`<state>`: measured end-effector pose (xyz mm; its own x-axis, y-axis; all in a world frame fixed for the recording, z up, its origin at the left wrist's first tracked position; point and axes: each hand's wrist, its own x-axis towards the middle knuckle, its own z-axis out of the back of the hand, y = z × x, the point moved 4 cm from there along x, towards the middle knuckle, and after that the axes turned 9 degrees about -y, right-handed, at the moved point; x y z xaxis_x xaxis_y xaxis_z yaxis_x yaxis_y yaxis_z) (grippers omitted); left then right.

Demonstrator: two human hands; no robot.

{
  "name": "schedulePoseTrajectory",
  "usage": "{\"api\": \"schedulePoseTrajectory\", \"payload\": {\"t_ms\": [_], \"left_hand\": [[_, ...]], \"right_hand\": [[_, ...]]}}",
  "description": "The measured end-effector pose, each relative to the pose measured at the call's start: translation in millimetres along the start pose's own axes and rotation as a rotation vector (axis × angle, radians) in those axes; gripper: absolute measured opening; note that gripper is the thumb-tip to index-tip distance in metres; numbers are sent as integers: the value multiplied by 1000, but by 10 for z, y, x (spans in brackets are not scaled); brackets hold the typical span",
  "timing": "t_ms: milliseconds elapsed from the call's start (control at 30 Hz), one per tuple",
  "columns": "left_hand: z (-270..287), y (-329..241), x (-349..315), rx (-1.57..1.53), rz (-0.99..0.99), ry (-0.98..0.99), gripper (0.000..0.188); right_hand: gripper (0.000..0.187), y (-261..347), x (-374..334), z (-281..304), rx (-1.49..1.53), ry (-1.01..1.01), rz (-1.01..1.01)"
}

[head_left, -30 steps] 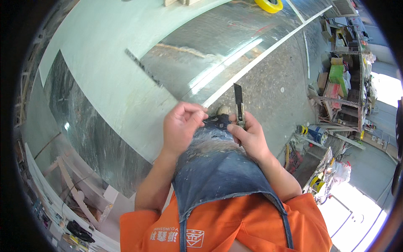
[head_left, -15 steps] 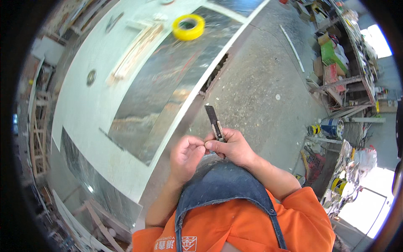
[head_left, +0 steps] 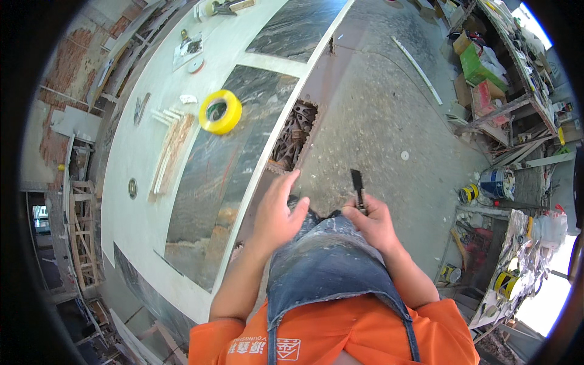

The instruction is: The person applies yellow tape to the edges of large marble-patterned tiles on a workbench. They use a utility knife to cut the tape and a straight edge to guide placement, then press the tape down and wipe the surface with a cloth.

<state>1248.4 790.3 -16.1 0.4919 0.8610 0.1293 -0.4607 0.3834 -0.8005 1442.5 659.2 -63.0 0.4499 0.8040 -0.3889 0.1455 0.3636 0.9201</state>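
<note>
- Head view, looking down: a person's right hand (head_left: 371, 222) has its fingers closed around the grip of a knife (head_left: 358, 183), in front of the body and above the floor (head_left: 395, 131).
- The knife's long axis runs away from the apron (head_left: 331, 267), its dark blade leading and leaning slightly left.
- The left hand (head_left: 275, 213) is open, thumb spread from the straight fingers, with nothing visible in it. The knife lies to its right, clearly apart; the blade tip is about level with the left fingertips.
- The left hand is the nearer one to the tabletop (head_left: 125, 188), whose pale edge slants past just to its left.
- On the tabletop, farther off, are yellow tape (head_left: 231, 119), a bundle of strips (head_left: 172, 157) and dark slabs (head_left: 243, 100).
- Most of the knife's handle is hidden in the right hand; its cutting edge is too small to make out. The tabletop's far end is cut off. Whether the left hand touches its edge cannot be told.
</note>
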Motion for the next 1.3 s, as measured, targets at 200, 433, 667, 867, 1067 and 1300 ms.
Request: {"api": "schedulePoseTrajectory", "payload": {"t_ms": [200, 433, 667, 867, 1067, 1300], "left_hand": [[-138, 719, 1614, 391, -199, 29, 52], [-355, 1274, 3234, 676, -201, 64, 47], [-512, 1179, 3478, 659, -194, 155, 24], [-631, 1012, 3534, 608, -105, 138, 18], [-806, 880, 3454, 628, 76, -5, 18], [-1153, 556, 3208, 536, 271, -230, 19]], "right_hand": [[24, -592, 749, 1098, -226, -494, -183], [16, -946, 1061, 2350, -359, -925, -219], [15, -247, 2188, 2252, -242, -822, -247], [19, 115, 3560, 2127, -403, -481, -169], [22, 789, 4824, 2144, -596, -201, 42], [27, 1623, 5740, 1663, -698, 120, 260]]}}
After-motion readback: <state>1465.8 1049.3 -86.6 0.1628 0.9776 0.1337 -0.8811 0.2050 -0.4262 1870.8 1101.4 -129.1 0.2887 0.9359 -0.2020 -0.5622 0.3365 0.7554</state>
